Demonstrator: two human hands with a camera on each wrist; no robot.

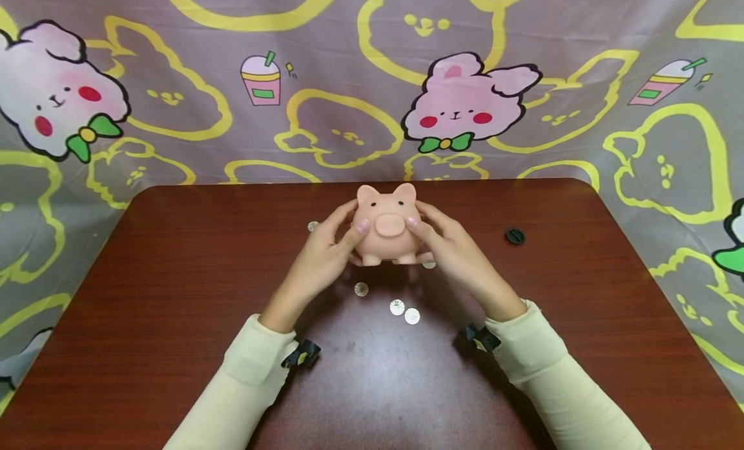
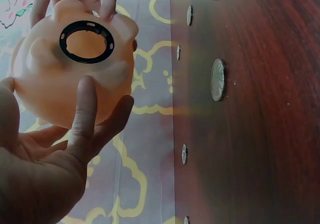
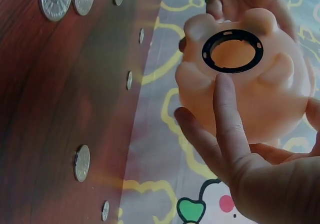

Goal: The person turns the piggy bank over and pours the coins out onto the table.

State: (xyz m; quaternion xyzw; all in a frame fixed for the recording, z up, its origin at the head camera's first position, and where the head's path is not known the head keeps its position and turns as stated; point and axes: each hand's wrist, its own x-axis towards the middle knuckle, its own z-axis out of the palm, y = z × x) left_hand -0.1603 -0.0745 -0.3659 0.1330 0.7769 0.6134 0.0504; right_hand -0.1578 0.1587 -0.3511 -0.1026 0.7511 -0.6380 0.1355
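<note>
A pink piggy bank (image 1: 388, 238) is held upright above the table between both hands, its snout toward me. My left hand (image 1: 325, 253) grips one side, thumb on the cheek and fingers spread around the back and underside. On the other side my right hand (image 1: 456, 246) grips it the same way, thumb beside the snout. Underneath, a black ring (image 2: 87, 42) surrounds an uncovered round hole, seen in both wrist views. Several silver coins lie on the table below, among them one coin (image 1: 361, 289) near the left hand and another coin (image 1: 397, 307) nearer me.
A round black plug (image 1: 515, 236) lies on the reddish-brown table (image 1: 192, 295), right of the right hand. Behind the table's far edge hangs a patterned cloth (image 1: 349, 69) with cartoon animals, which also runs along both sides.
</note>
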